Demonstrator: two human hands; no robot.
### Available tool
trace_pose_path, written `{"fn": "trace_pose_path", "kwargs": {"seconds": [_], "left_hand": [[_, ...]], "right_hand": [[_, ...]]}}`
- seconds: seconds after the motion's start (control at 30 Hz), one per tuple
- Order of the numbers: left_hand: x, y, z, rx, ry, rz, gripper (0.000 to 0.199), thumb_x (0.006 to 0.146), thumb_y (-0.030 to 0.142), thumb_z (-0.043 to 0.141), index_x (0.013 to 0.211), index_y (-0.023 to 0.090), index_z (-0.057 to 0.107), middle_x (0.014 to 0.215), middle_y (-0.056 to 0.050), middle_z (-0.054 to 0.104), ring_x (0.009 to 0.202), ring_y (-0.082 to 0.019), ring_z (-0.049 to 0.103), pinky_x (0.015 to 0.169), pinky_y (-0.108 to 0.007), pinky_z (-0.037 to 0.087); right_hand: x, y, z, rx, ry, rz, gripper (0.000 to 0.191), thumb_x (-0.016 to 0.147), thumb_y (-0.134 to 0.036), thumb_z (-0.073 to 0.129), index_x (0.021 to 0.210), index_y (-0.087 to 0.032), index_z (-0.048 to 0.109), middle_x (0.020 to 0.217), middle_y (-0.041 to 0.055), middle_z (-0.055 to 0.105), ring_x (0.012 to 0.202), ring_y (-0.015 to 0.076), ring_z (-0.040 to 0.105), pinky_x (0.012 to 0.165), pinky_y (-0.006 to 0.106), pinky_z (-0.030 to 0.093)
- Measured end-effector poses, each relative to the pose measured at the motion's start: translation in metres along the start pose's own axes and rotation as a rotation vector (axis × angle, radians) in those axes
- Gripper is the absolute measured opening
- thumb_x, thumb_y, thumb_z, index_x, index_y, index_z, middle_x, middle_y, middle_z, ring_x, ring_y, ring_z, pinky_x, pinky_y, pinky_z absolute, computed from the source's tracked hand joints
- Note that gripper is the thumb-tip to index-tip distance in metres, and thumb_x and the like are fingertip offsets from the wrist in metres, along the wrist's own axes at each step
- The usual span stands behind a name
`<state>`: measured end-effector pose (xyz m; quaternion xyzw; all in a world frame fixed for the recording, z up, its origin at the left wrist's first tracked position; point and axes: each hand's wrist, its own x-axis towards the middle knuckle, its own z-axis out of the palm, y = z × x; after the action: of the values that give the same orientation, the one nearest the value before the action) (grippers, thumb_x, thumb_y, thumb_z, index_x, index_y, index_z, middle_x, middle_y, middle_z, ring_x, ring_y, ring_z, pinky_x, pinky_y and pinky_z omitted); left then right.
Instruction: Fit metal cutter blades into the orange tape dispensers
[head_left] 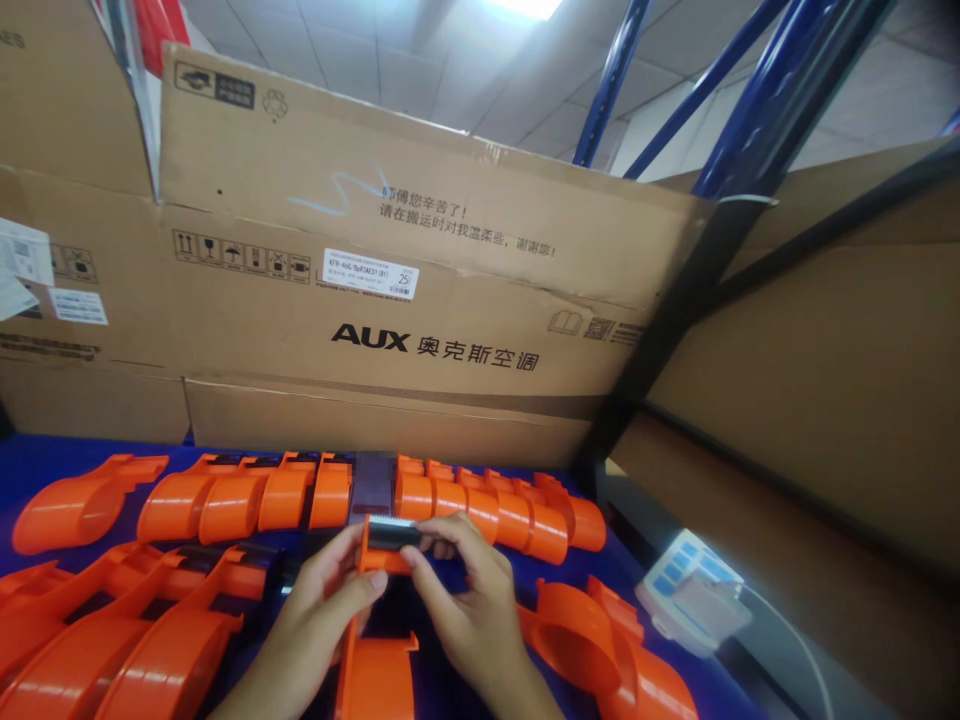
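In the lower middle, an orange plastic tape dispenser (381, 678) is held up between both hands. My left hand (322, 605) grips its left side, with the thumb across the orange frame. At its upper end sits a black strip-like part (391, 536) with a pale toothed edge along the top. My right hand (474, 590) pinches the right end of that part between thumb and fingers. Whether the black part is fixed to the frame I cannot tell.
Similar orange dispensers stand in a row (281, 497) behind the hands, with more at left (169, 660) and right (577, 630). A white power strip (679, 590) with a plug and cable is at right. Cardboard (450, 310) walls the back; a dark post (649, 335) rises at right.
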<state>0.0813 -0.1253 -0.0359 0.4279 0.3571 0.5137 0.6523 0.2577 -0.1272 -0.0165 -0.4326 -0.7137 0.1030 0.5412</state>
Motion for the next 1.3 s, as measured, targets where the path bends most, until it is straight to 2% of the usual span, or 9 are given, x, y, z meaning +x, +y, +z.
{"fn": "trace_pose_path", "kwargs": {"seconds": [0.13,0.27,0.37,0.5,0.63,0.73,0.97,1.2,1.3], "left_hand": [[0.001,-0.005,-0.003,0.035,-0.034,0.018,0.043,0.084,0.032,0.074,0.124,0.019,0.066,0.07,0.002,0.061,0.058,-0.011,0.045,0.054,-0.021,0.037],[0.01,-0.009,-0.012,0.014,-0.026,0.015,0.044,0.079,0.033,0.077,0.12,0.019,0.068,0.07,0.002,0.065,0.05,-0.011,0.048,0.05,-0.023,0.037],[0.016,-0.007,-0.018,-0.046,0.017,-0.001,0.041,0.073,0.035,0.078,0.11,0.019,0.069,0.068,0.0,0.068,0.042,-0.011,0.051,0.046,-0.025,0.037],[0.017,-0.003,-0.016,-0.093,0.098,0.082,0.028,0.073,0.033,0.075,0.097,0.019,0.07,0.066,0.0,0.066,0.038,-0.009,0.049,0.042,-0.023,0.034],[0.015,-0.004,-0.013,-0.081,0.081,0.106,0.025,0.076,0.03,0.072,0.097,0.019,0.068,0.065,0.001,0.066,0.037,-0.008,0.048,0.04,-0.022,0.032],[0.015,-0.006,-0.014,-0.07,0.062,0.111,0.025,0.078,0.029,0.07,0.101,0.019,0.067,0.066,0.001,0.067,0.037,-0.008,0.048,0.04,-0.022,0.031],[0.016,-0.005,-0.02,-0.097,0.017,0.012,0.031,0.076,0.029,0.074,0.105,0.02,0.065,0.068,0.0,0.069,0.04,-0.01,0.053,0.043,-0.023,0.038],[0.019,-0.003,-0.021,-0.095,-0.008,-0.023,0.036,0.073,0.03,0.077,0.105,0.02,0.064,0.066,0.001,0.07,0.04,-0.01,0.053,0.045,-0.023,0.039],[0.018,-0.005,-0.019,-0.102,0.028,-0.013,0.04,0.074,0.03,0.077,0.11,0.02,0.063,0.066,0.001,0.069,0.041,-0.011,0.052,0.045,-0.023,0.039]], "right_hand": [[-0.002,0.001,0.0,0.007,-0.022,-0.009,0.013,0.091,-0.026,0.071,0.104,-0.023,0.069,0.084,0.0027,0.071,0.078,0.0203,0.066,0.071,0.031,0.053],[0.001,0.001,-0.005,0.058,-0.055,0.004,0.016,0.097,-0.028,0.063,0.111,-0.023,0.067,0.088,0.0036,0.072,0.079,0.0196,0.067,0.072,0.031,0.054],[0.008,0.002,-0.011,0.001,-0.074,0.042,0.014,0.101,-0.026,0.055,0.099,-0.022,0.068,0.085,0.0032,0.07,0.078,0.0195,0.065,0.073,0.032,0.052],[0.012,0.006,-0.019,-0.255,-0.308,0.068,0.01,0.093,-0.02,0.062,0.083,-0.022,0.065,0.088,0.0043,0.068,0.089,0.024,0.062,0.085,0.039,0.049],[0.006,0.008,-0.019,-0.453,-0.576,0.075,0.007,0.087,-0.025,0.07,0.082,-0.022,0.067,0.096,0.0066,0.065,0.1,0.0286,0.057,0.092,0.046,0.043],[0.001,0.008,-0.014,-0.482,-0.679,0.064,0.01,0.085,-0.031,0.074,0.086,-0.022,0.068,0.102,0.0075,0.064,0.104,0.0294,0.054,0.094,0.046,0.041],[-0.001,0.011,-0.005,-0.517,-0.689,0.06,0.023,0.089,-0.043,0.072,0.085,-0.021,0.068,0.105,0.0088,0.062,0.104,0.0298,0.052,0.095,0.046,0.04],[-0.004,0.011,-0.002,-0.502,-0.693,0.033,0.018,0.089,-0.038,0.071,0.084,-0.022,0.069,0.108,0.0085,0.063,0.109,0.0295,0.05,0.097,0.043,0.038],[-0.005,0.011,-0.001,-0.485,-0.657,0.064,0.016,0.091,-0.036,0.07,0.085,-0.021,0.069,0.109,0.0083,0.062,0.108,0.0284,0.05,0.096,0.042,0.038]]}}
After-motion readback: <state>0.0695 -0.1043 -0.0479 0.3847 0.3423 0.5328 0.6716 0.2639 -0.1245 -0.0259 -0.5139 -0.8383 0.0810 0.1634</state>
